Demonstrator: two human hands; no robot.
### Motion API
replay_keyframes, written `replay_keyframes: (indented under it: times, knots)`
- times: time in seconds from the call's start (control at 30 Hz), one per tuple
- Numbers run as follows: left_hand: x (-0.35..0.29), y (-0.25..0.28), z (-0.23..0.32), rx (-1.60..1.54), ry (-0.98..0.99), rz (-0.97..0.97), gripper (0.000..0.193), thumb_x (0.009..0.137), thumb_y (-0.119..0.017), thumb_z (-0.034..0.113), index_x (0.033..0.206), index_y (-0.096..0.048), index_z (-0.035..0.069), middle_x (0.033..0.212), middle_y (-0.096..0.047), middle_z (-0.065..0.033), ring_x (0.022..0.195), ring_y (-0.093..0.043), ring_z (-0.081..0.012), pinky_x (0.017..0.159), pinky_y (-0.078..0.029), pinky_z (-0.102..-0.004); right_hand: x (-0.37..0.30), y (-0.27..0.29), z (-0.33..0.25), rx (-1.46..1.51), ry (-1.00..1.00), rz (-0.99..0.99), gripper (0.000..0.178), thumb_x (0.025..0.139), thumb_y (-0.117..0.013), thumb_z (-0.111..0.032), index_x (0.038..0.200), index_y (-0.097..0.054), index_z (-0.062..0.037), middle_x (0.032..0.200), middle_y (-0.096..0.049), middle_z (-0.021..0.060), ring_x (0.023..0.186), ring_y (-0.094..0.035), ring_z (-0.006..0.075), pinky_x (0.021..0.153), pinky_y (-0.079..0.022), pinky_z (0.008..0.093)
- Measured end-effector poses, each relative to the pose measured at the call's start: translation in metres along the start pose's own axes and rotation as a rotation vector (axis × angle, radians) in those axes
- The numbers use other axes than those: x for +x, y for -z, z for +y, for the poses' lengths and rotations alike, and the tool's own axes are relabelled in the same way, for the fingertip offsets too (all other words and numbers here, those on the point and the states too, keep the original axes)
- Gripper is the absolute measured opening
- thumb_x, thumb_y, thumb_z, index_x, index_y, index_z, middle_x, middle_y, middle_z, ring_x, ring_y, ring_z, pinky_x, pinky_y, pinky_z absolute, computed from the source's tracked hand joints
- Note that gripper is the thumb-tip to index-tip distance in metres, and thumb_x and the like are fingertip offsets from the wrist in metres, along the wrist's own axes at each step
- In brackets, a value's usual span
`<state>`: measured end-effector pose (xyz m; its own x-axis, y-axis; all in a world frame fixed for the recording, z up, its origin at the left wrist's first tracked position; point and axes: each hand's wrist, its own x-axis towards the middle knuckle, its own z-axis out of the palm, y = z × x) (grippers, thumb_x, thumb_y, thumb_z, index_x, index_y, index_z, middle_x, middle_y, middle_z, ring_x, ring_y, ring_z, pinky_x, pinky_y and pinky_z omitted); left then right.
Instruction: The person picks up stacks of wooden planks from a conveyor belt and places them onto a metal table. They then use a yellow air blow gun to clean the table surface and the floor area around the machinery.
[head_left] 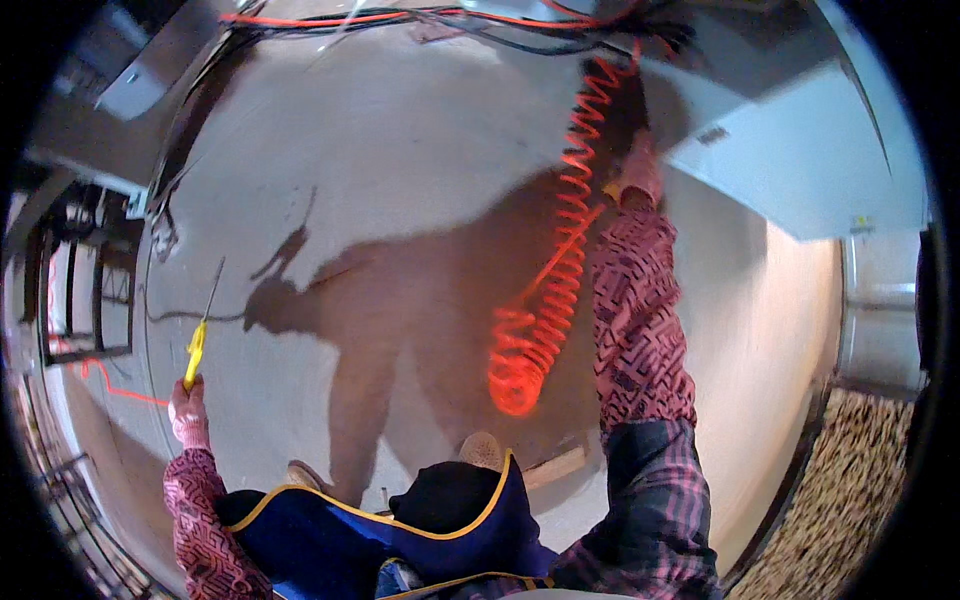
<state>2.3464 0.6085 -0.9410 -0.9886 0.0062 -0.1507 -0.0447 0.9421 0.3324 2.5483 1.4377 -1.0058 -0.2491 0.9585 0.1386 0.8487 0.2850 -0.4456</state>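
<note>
Head view looks down on a pale concrete floor, with the person's shadow across its middle. At lower left, the left hand has its fingers wrapped around the yellow handle of a slim metal-shafted screwdriver, whose tip points toward the upper left. At upper right, the right hand reaches up beside a glowing orange coiled hose that hangs down the centre-right; whether its fingers grip anything cannot be told. A grey metal cabinet fills the upper right corner.
</note>
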Motion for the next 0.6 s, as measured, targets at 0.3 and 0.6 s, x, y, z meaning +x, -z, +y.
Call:
replay_keyframes:
  times: [0.3,0.6]
  knots:
    - [0.013,-0.015,0.001,-0.073,0.065,0.035,0.041,0.086,-0.065,0.039,0.106,-0.063,0.003,0.088,-0.063,-0.0140,0.081,-0.060,-0.0281,0.073,-0.046,-0.0380,-0.135,-0.076,-0.130,-0.207,0.216,-0.611,0.066,0.077,-0.059,-0.057,0.120,-0.062,-0.0073,0.120,-0.062,0.0204,0.112,-0.058,0.0358,0.095,-0.045,0.0441]
    - [0.003,-0.002,-0.037,-0.239,0.096,0.129,0.037,0.086,-0.068,0.032,0.108,-0.064,0.003,0.085,-0.063,-0.0085,0.081,-0.060,-0.0177,0.074,-0.048,-0.0326,-0.138,-0.033,-0.375,-0.127,0.306,-0.517,0.078,0.073,-0.062,-0.069,0.112,-0.065,-0.0012,0.114,-0.064,0.0216,0.108,-0.060,0.0389,0.090,-0.046,0.0466]
